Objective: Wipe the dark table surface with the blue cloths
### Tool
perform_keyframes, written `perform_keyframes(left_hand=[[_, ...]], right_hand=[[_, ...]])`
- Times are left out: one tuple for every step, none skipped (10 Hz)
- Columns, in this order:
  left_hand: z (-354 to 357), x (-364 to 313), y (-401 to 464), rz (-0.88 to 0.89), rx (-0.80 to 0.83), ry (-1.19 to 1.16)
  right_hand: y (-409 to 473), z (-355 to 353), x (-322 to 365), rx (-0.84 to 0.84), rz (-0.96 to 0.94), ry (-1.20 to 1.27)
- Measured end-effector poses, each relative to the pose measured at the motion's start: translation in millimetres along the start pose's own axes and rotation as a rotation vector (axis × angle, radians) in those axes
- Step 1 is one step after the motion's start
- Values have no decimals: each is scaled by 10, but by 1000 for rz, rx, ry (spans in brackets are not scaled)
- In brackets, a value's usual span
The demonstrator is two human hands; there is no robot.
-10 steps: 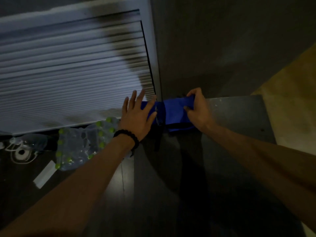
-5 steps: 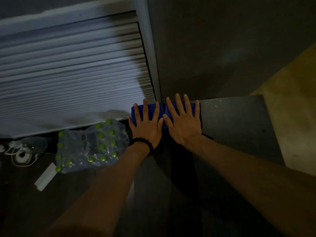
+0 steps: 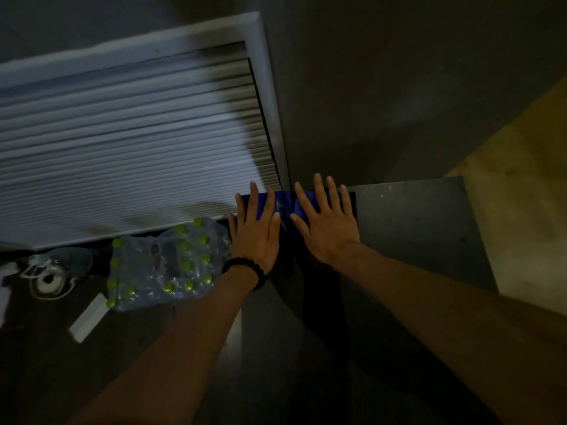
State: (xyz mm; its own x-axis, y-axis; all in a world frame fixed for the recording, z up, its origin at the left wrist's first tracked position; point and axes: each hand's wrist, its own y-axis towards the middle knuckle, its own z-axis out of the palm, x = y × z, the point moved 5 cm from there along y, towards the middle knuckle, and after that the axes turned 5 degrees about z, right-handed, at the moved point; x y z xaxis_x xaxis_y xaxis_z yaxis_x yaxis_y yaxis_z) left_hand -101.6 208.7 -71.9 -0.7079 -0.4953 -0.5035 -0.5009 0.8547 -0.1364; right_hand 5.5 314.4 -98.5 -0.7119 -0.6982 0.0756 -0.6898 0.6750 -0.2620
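Pressing blue cloths (image 3: 319, 204) flat at table (image 3: 423, 228) far edge, left hand (image 3: 256, 237) and right hand (image 3: 326, 231) splayed, gripping nothing; next, likely dragging both cloths nearer under steady pressure.

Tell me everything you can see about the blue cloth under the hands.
The blue cloth is a vivid royal-blue fabric lying flat at the far edge of the dark table, next to the wall. The left hand and the right hand both press on it with straight, spread fingers, covering most of it. Whether it is one cloth or two cannot be told.
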Motion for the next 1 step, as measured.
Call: perform_keyframes(left_hand=[[-139,-89,6,13,19,4]], right_hand=[[-25,-186,34,-30,-28,54]])
